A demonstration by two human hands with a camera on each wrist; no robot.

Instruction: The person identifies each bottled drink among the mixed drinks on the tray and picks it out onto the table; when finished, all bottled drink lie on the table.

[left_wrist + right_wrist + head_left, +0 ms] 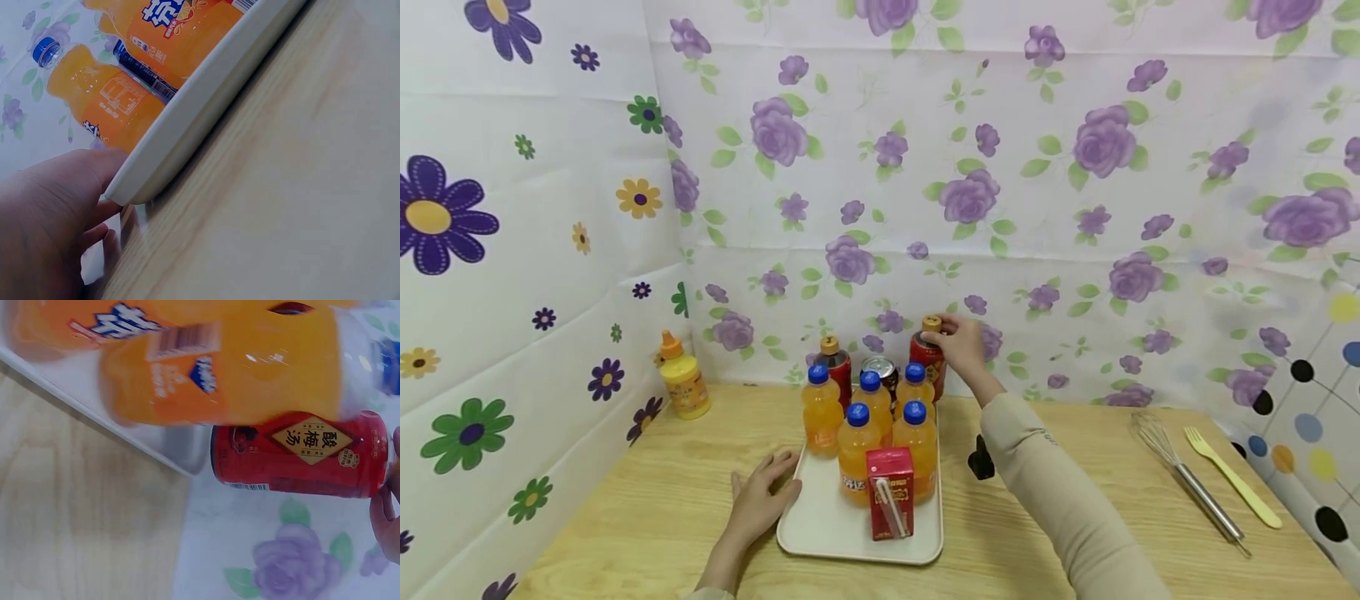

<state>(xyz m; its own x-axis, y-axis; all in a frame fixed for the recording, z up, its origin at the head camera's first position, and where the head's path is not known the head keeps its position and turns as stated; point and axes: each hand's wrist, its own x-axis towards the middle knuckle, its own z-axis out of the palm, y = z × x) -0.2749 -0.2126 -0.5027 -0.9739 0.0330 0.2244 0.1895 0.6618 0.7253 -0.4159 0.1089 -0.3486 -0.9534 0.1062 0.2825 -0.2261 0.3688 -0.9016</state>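
At the tray's far right corner, my right hand (958, 343) grips a red plum-drink bottle (927, 360) round its neck, below the gold cap. In the right wrist view, that upright bottle (300, 455) shows a gold diamond label, its base close to the tray corner. My left hand (762, 498) holds the left rim of the cream tray (820, 533); in the left wrist view the thumb lies over the rim, fingers beneath. Several orange soda bottles (859, 454) with blue caps stand on the tray, behind a red juice box (891, 496) with a straw.
Another red bottle (835, 367) and a dark can (880, 371) stand at the tray's back. A yellow squeeze bottle (685, 379) is at the back left. Right of the tray are a small black object (981, 460), a whisk (1195, 483) and a yellow fork (1232, 477). Floral cloth walls border the table.
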